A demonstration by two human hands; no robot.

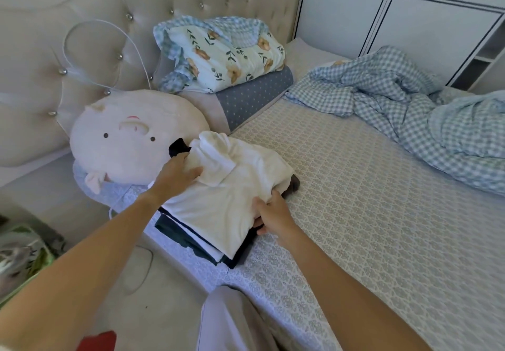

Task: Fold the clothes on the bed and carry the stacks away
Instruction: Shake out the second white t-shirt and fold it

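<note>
A stack of folded clothes (218,214) sits at the near left edge of the bed (369,214). Its top piece is a white garment (235,175), with dark and white layers showing beneath. My left hand (177,173) grips the stack's far left side, fingers curled into the white cloth, next to a black piece (179,147) sticking out. My right hand (273,211) holds the stack's right side, thumb on top and fingers tucked under the edge.
A round pink pig cushion (131,143) lies just left of the stack. Floral and dotted pillows (226,61) lean on the tufted headboard (82,22). A crumpled blue checked quilt (410,115) covers the bed's far right. White cupboards (410,17) stand behind.
</note>
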